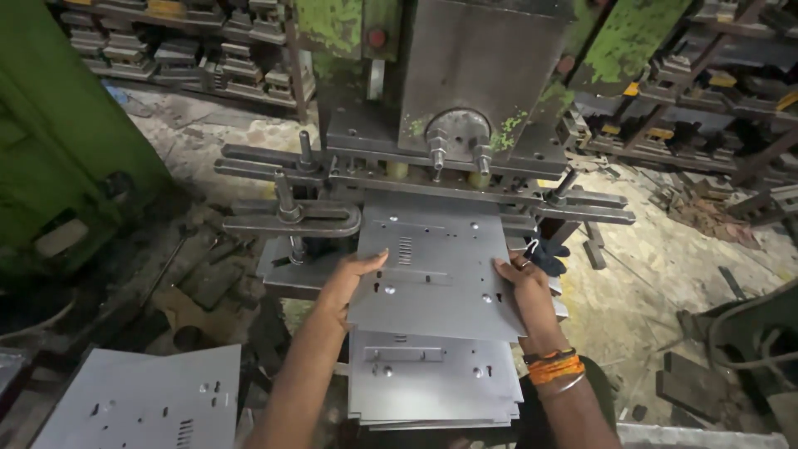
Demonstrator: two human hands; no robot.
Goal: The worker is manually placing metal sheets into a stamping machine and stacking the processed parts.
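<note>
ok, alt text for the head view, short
Both bare hands, left hand and right hand, hold a punched grey metal sheet by its side edges at the bed of a green press. Similar sheets are stacked below it.

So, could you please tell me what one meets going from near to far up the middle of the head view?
Stack of punched grey sheets → the sheet held between left hand and right hand → press bed clamps → round bolted plate → grey press ram.
</note>
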